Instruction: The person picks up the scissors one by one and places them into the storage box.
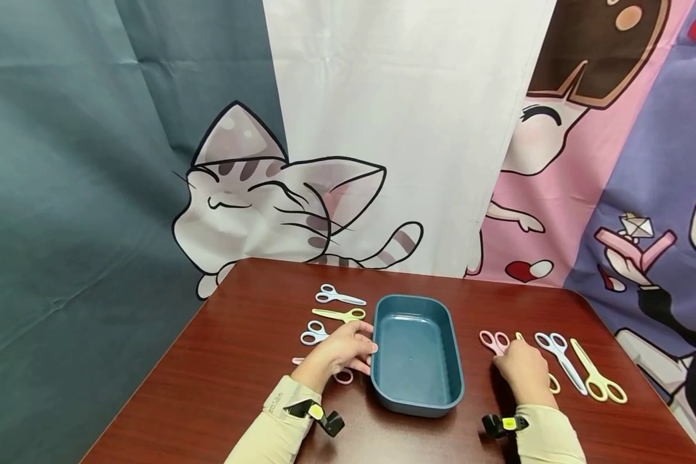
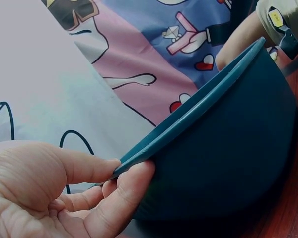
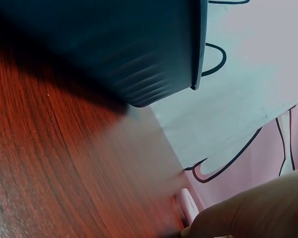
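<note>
My left hand pinches the left rim of a dark blue rectangular container, thumb on the rim and fingers against the outer wall, as the left wrist view shows closely. The container stands at the middle of the table. To its right, my right hand reaches down over a pair of yellow scissors; one end shows above the hand and a handle loop beside it. Its fingertips are hidden, so I cannot tell whether they grip the scissors. Pink scissors lie just left of that hand, light blue scissors just right.
More yellow scissors lie at the far right. Left of the container are light blue scissors, yellow scissors, another light blue pair and a pink pair partly under the left hand. A printed cloth hangs behind the table.
</note>
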Motion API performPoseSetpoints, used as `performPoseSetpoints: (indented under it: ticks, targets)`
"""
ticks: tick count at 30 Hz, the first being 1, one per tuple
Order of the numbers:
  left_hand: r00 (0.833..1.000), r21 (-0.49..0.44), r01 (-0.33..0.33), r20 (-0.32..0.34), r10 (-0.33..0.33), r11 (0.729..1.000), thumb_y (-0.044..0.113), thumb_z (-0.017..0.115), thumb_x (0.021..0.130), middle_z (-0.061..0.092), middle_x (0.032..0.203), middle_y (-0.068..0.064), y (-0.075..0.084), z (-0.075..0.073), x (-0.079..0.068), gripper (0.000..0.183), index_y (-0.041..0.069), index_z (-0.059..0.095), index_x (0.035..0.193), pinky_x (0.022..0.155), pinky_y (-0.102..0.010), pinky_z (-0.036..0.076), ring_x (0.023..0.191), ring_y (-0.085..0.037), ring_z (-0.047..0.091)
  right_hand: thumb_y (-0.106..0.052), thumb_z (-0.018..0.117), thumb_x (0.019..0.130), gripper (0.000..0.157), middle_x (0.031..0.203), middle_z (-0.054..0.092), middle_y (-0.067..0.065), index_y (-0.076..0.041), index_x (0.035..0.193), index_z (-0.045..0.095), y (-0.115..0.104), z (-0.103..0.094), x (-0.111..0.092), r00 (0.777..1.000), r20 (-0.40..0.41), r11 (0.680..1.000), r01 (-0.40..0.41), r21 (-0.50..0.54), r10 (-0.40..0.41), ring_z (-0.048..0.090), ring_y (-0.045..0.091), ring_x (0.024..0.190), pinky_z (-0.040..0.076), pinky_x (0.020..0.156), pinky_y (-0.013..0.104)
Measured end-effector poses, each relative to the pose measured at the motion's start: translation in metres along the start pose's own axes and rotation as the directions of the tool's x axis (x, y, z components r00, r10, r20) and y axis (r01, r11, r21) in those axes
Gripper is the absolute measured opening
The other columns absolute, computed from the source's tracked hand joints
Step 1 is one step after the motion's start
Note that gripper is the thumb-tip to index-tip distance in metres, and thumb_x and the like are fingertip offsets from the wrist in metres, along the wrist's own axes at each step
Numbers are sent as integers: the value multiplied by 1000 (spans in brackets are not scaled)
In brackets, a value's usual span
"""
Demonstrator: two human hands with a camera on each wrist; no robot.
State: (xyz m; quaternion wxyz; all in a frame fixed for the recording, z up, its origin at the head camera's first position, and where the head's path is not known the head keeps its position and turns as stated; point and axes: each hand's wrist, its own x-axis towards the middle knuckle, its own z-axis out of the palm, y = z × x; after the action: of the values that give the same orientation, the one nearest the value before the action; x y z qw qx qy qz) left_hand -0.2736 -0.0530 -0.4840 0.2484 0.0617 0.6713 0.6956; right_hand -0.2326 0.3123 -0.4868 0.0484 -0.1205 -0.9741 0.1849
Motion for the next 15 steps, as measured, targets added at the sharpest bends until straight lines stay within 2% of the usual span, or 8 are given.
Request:
performPoseSetpoints:
  ticks: [9,15]
  targets:
    - [1000,-3,2,-1,-2,1000,-7,62,92,62,90,-10,0,0,-1,46,-3,43,134,47,-27,59,61,-17,58,-15,64,79,24,62,50,11,-9,60,51,-7,-1,2,1000,-29,1000,11,23,-11,52,31,59,45,54,49]
    - [1000,-3,7,12,-7,1000,-7,61,93,62,89,-10,0,0,-1,46,-4,42,135,47,-27,59,60,-17,59,-15,67,79,15,66,57,11,-7,68,62,-15,-4,3,998,-57,997,33,63,-30,54,31,62,46,55,48]
